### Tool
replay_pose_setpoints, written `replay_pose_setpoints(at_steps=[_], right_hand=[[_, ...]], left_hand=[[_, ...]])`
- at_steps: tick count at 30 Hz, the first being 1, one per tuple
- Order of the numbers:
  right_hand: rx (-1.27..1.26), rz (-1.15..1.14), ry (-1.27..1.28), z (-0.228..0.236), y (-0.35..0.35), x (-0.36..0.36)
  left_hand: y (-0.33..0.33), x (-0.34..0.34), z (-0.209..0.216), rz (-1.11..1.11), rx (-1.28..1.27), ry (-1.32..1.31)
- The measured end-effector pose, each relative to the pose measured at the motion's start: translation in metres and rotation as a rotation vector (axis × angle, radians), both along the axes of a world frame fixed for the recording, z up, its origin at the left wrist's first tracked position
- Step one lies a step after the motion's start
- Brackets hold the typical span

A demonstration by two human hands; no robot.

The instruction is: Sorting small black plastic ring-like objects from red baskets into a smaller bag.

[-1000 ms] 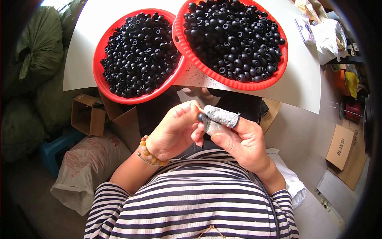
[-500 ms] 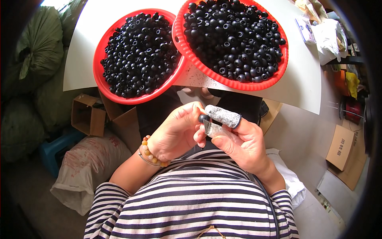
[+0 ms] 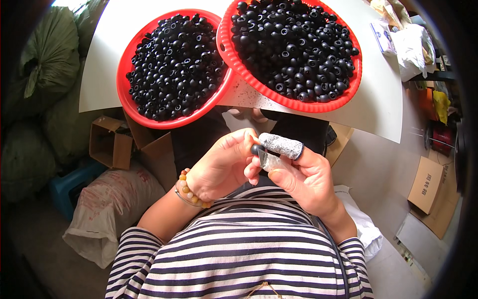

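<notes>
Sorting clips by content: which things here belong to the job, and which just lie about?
Seemingly in use: left hand, right hand, black piece, blade-like tool, finger sleeve, red basins.
Seemingly lying about: sack, cartons, green bags.

One view: left fisheye on your head, facing steeply down over your striped shirt (image 3: pixel 239 249). Your left hand (image 3: pixel 219 163) and right hand (image 3: pixel 311 182) sit close, mid-frame; white table (image 3: pixel 381 107) near corners inside, far edge cropped, straight lines bowing rimward.
</notes>
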State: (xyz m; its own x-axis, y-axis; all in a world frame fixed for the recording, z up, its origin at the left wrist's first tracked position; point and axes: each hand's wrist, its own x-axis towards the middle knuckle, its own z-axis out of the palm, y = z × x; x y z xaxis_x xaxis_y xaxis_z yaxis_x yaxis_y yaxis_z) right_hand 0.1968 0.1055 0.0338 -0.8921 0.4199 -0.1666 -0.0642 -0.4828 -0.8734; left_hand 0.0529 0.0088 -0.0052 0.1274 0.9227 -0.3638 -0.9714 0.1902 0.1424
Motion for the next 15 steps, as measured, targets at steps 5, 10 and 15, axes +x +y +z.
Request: replay_pose_setpoints(at_steps=[5,10,15], right_hand=[[0.074,0.024,-0.041,0.0025,0.0028,0.0016],[0.086,-0.012,-0.088,-0.0035,-0.0026,0.0036],[0.070,-0.053,-0.100,-0.0049,-0.0064,0.0031]], left_hand=[[-0.0006,-0.0012,-0.0048,0.010,0.068,0.062],[-0.0012,-0.0001,-0.0061,0.054,0.067,0.202],[-0.0029,-0.0005,-0.0048,0.087,0.068,0.248]])
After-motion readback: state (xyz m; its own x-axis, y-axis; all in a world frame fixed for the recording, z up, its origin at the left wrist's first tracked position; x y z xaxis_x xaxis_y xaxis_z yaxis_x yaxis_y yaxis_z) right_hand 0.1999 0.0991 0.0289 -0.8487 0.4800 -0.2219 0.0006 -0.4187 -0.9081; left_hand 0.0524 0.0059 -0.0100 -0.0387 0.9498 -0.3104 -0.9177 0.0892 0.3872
